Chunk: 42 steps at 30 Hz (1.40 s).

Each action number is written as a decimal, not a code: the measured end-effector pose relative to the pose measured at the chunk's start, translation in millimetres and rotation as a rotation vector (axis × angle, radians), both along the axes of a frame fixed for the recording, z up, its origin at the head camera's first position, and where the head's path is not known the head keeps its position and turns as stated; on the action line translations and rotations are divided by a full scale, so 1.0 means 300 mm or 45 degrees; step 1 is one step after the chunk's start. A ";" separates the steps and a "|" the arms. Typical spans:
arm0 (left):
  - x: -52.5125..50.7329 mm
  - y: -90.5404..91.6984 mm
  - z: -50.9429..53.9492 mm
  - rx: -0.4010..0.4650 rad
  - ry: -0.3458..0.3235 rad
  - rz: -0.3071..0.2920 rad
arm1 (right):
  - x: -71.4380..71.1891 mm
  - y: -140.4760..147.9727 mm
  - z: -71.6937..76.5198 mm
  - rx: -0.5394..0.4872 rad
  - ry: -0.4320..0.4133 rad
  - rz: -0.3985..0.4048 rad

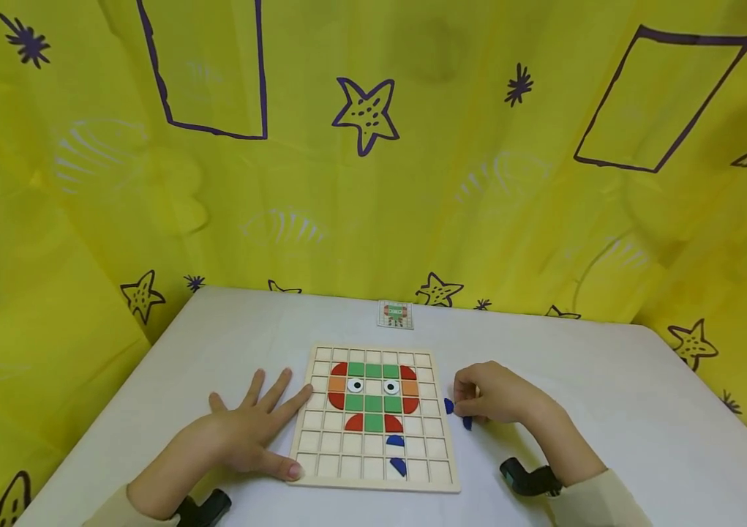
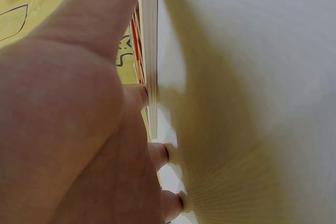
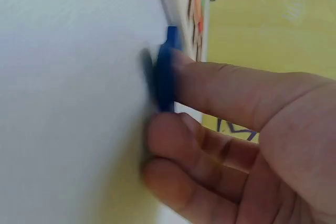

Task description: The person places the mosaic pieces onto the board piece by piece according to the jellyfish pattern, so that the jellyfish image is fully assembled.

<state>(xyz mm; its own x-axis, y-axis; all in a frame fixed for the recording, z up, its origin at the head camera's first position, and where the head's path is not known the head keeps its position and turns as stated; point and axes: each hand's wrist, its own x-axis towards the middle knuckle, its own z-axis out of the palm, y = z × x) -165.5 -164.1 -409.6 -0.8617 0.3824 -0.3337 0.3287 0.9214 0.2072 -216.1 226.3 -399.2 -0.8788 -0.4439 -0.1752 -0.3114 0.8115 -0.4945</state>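
Note:
A wooden grid board (image 1: 303, 439) lies on the table, with green, red and orange tiles and two eye tiles (image 1: 355, 386) making a figure. Two blue rounded tiles (image 1: 396, 440) sit in its lower cells. My left hand (image 1: 235, 439) is spread at the board's left side, its thumb and a finger touching the edge. To the right of the board, my right hand (image 1: 494, 395) pinches a small blue tile (image 3: 166, 74) between thumb and fingers, just over the tabletop. Another blue tile (image 1: 448, 405) lies between that hand and the board's right edge.
A small picture card (image 1: 396, 315) with a similar figure lies behind the board. The white table (image 1: 248, 329) meets a yellow patterned curtain (image 1: 373, 190) at the back and sides. A black wrist camera (image 1: 530, 479) is strapped to the right wrist.

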 end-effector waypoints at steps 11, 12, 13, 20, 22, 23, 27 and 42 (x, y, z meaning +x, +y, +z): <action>-0.007 0.003 -0.005 0.010 0.001 0.002 | -0.033 0.008 -0.013 -0.020 0.062 -0.002; -0.007 0.002 -0.005 0.009 -0.001 0.004 | -0.035 0.002 -0.018 -0.019 0.059 -0.004; -0.007 0.001 -0.006 0.008 0.000 0.003 | -0.037 -0.004 -0.021 -0.018 0.054 -0.007; -0.002 -0.016 -0.003 0.014 -0.009 0.018 | -0.044 0.034 0.017 -0.011 0.007 -0.015; 0.002 -0.023 -0.001 0.017 -0.012 0.021 | -0.041 0.062 0.046 -0.029 -0.026 -0.024; 0.003 -0.027 0.000 0.021 -0.012 0.020 | -0.039 0.078 0.061 -0.040 -0.040 -0.036; 0.005 -0.032 0.001 0.026 -0.016 0.015 | -0.017 0.130 0.104 -0.034 -0.085 -0.076; -0.001 0.001 -0.011 -0.001 0.008 -0.009 | 0.129 0.112 0.028 0.048 -0.279 0.161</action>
<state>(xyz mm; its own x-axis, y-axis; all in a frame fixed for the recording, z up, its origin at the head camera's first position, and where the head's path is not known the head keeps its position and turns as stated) -165.7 -163.8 -412.9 -0.8609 0.3882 -0.3290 0.3365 0.9193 0.2042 -177.6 259.9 -390.9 -0.7556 -0.5377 -0.3741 -0.3004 0.7919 -0.5316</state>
